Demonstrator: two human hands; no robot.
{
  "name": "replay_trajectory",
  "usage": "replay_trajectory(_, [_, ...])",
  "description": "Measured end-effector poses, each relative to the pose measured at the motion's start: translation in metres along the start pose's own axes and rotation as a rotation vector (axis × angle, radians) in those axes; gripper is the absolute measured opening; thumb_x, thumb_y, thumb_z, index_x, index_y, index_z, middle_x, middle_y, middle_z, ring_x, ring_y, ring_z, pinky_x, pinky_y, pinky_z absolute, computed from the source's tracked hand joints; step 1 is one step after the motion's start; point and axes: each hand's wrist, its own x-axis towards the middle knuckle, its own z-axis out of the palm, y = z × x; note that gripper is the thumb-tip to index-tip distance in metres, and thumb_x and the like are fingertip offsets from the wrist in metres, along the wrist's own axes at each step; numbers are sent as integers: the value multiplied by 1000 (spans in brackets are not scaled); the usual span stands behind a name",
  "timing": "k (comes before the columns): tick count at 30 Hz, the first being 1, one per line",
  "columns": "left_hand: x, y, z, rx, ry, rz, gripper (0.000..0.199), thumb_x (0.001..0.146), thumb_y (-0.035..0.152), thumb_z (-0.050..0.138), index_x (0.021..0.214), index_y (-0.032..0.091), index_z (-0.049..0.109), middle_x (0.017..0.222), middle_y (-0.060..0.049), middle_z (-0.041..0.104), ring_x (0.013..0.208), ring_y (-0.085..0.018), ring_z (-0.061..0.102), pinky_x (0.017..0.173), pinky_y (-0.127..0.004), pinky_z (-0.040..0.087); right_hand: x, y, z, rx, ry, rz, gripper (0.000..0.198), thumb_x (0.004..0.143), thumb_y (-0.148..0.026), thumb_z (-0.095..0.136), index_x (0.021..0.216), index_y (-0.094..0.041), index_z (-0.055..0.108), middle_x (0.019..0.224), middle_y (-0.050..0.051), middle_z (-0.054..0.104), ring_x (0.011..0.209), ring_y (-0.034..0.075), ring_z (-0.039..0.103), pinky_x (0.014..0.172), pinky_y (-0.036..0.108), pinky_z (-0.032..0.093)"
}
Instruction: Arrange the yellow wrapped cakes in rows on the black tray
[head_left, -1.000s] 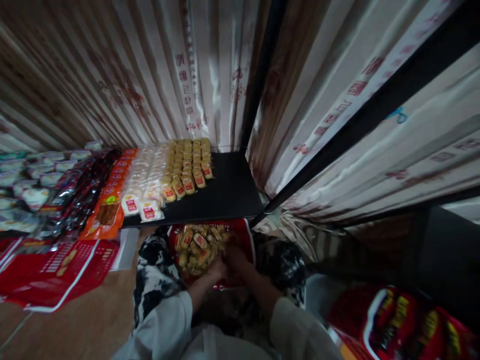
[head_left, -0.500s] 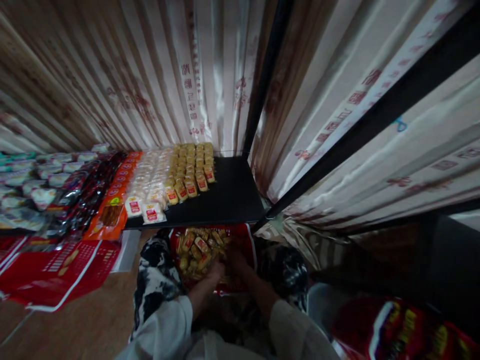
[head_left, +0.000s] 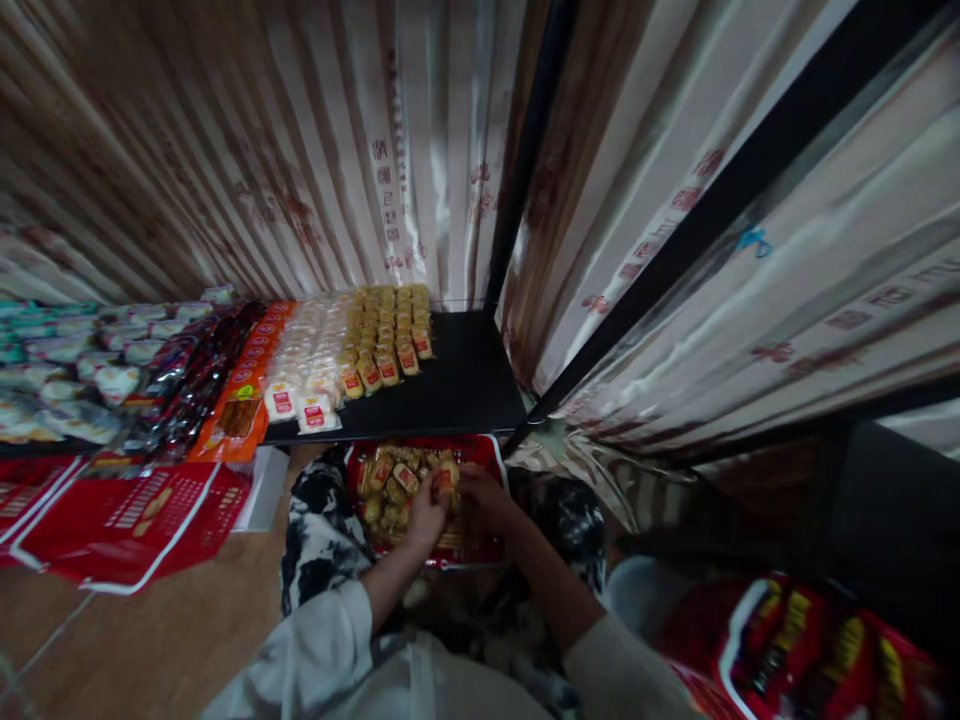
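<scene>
Between my knees sits a red bag [head_left: 491, 455], opened wide and filled with small yellow snack packs [head_left: 394, 490]. Just above the pile, one yellow snack pack [head_left: 448, 478] with a red label is held between both hands. My left hand [head_left: 427, 512] has its fingers closed on the pack's left side. My right hand [head_left: 481, 492] grips it from the right. Ahead on the black shelf [head_left: 472, 375], matching yellow packs [head_left: 386, 335] stand in tidy rows, with white packs [head_left: 311, 340] beside them.
Orange packets [head_left: 241, 400], dark shiny packets [head_left: 195, 370] and heaped white packets [head_left: 97, 370] cover the shelf's left. Red bags [head_left: 142, 530] lie on the floor at left; another red bag [head_left: 795, 640] sits at lower right. A slanting black post [head_left: 600, 345] and pleated curtains [head_left: 435, 150] enclose the shelf.
Both hands have risen from inside the pile and come together, and a yellow snack pack now shows between them. The view has shifted slightly.
</scene>
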Motion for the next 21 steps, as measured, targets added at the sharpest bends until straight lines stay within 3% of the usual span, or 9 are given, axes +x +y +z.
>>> replay_trajectory(6, [-11,15,-7,20,31,90,43,76,14,52,120,18,53,117,-7,62,105,-17,59,96,-34,44,-17,-14,8,147,-21,-30,31,70,-42,65,91,-19,66,82,4,71,72,17,66,67,27,50])
replay_trajectory(12, [-14,42,-26,107,-11,272,53,73,12,53,125,19,51,120,-8,61,109,-19,56,99,-37,41,-20,-27,8,114,113,-56,38,71,-51,66,90,-18,62,82,3,69,71,15,64,68,27,50])
replay_trajectory(16, [-4,60,-49,264,-130,370,56,70,10,52,126,19,52,116,-8,64,106,-20,57,96,-36,43,-23,-39,2,-39,179,-106,50,64,-53,70,100,-19,60,83,2,68,73,16,64,67,27,49])
replay_trajectory(21, [9,82,-77,551,-358,517,64,68,10,53,130,25,50,109,-5,67,100,-21,59,92,-35,44,-28,-49,1,-263,-17,-172,46,62,-50,72,95,-18,61,84,2,68,75,16,63,71,29,49])
